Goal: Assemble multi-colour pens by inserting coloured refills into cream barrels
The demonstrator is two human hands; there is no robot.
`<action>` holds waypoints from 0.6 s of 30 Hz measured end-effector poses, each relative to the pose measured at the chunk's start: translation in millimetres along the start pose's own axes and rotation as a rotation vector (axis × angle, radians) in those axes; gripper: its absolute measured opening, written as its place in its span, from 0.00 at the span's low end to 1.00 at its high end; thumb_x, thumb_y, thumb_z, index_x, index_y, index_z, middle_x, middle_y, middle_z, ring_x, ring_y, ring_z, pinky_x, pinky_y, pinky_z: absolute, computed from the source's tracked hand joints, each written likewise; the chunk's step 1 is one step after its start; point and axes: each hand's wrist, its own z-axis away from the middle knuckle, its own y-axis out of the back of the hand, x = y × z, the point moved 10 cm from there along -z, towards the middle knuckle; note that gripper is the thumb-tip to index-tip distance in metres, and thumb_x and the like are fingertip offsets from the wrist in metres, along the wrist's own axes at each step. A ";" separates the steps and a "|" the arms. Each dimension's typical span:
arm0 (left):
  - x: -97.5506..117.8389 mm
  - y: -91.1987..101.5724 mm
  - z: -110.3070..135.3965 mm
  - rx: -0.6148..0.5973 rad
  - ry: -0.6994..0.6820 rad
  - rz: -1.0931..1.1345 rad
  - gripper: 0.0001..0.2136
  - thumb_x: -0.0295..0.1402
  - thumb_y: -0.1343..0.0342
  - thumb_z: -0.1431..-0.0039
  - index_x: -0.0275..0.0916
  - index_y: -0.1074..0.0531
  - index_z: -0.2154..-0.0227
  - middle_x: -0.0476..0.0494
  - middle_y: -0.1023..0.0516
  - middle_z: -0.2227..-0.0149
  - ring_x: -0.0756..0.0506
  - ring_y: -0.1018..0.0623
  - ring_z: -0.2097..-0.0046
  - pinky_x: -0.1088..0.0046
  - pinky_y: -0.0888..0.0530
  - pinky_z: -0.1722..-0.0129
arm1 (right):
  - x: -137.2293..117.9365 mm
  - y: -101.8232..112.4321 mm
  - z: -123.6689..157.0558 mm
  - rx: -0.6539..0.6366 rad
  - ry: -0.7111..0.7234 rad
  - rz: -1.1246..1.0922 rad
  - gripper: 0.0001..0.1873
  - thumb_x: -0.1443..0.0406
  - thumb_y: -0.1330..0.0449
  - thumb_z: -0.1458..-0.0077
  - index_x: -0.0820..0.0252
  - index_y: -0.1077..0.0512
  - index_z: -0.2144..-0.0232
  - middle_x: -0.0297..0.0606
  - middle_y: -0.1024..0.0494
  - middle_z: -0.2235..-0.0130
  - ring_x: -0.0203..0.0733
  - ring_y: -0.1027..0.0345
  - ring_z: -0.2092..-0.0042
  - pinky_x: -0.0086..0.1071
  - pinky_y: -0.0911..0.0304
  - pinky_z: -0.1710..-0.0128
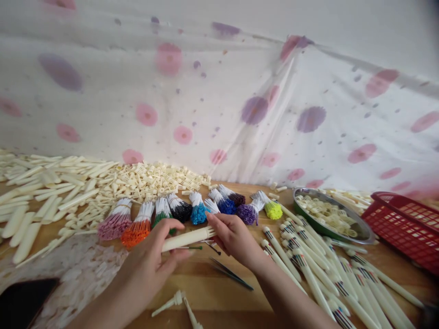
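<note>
A cream pen barrel (185, 238) lies between my two hands above the table. Thumb and fingers of my left hand (151, 258) are closed about its left end. My right hand (233, 235) pinches the slotted right end, partly hiding it. Below the barrel show a green-tipped refill (196, 247) and a dark-tipped refill (214, 248); whether they are held or resting on the wood is unclear. Just behind my hands stand bundled refills, among them orange (136, 230), black (180, 209), light blue (198, 211) and purple (247, 214). Dark tweezers (232, 274) lie beneath my right wrist.
Loose cream barrels (30, 228) and small cream parts (137, 183) heap at left. Multicolour pens (312, 269) pile at right, before a metal bowl (366, 235) and a red basket (404, 224). Two pointed cream pieces (169, 304) lie in front; a dark phone-like slab (25, 301) sits at left.
</note>
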 end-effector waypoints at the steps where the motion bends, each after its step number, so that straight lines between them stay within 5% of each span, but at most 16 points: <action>1: -9.7 -4.5 -2.0 -0.045 0.061 0.030 0.15 0.43 0.50 0.45 0.43 0.37 0.57 0.51 0.26 0.71 0.49 0.30 0.75 0.75 0.34 0.75 | -0.7 2.2 0.6 0.027 0.015 0.015 0.24 0.54 0.58 0.40 0.57 0.47 0.84 0.28 0.45 0.84 0.31 0.52 0.81 0.25 0.53 0.81; 4: -28.9 -13.9 -5.3 -0.161 0.199 0.063 0.20 0.48 0.63 0.40 0.40 0.32 0.71 0.55 0.35 0.84 0.49 0.35 0.81 0.75 0.37 0.79 | -3.4 4.8 2.0 0.090 0.076 0.067 0.20 0.55 0.53 0.43 0.57 0.46 0.82 0.29 0.43 0.81 0.32 0.51 0.78 0.26 0.52 0.77; 9: -11.3 5.8 -8.6 -0.015 0.069 0.062 0.11 0.45 0.52 0.44 0.43 0.36 0.66 0.53 0.32 0.73 0.50 0.33 0.74 0.78 0.39 0.78 | 5.9 -1.4 -4.4 0.090 0.077 0.082 0.21 0.58 0.59 0.38 0.57 0.45 0.82 0.27 0.47 0.83 0.32 0.52 0.81 0.25 0.54 0.81; 11: -12.7 -0.1 -7.6 -0.107 0.107 0.143 0.14 0.48 0.51 0.46 0.43 0.36 0.63 0.53 0.31 0.72 0.50 0.35 0.75 0.79 0.40 0.79 | 3.0 -0.7 -4.1 0.080 0.105 0.087 0.23 0.57 0.61 0.37 0.58 0.43 0.82 0.28 0.45 0.83 0.32 0.50 0.80 0.25 0.52 0.80; 15: -24.4 -32.5 9.1 -0.503 0.355 0.365 0.25 0.55 0.64 0.43 0.39 0.32 0.69 0.57 0.41 0.81 0.53 0.48 0.82 0.79 0.50 0.84 | -20.8 -2.8 7.6 0.049 0.288 0.171 0.25 0.48 0.56 0.42 0.59 0.35 0.79 0.34 0.35 0.78 0.35 0.44 0.75 0.28 0.47 0.72; 18: -20.0 -24.0 4.0 -0.385 0.275 0.196 0.19 0.50 0.58 0.42 0.40 0.33 0.72 0.57 0.42 0.80 0.52 0.42 0.80 0.78 0.45 0.80 | -21.2 -7.4 9.7 0.093 0.316 0.298 0.28 0.51 0.61 0.39 0.60 0.35 0.80 0.35 0.35 0.79 0.35 0.44 0.77 0.29 0.48 0.74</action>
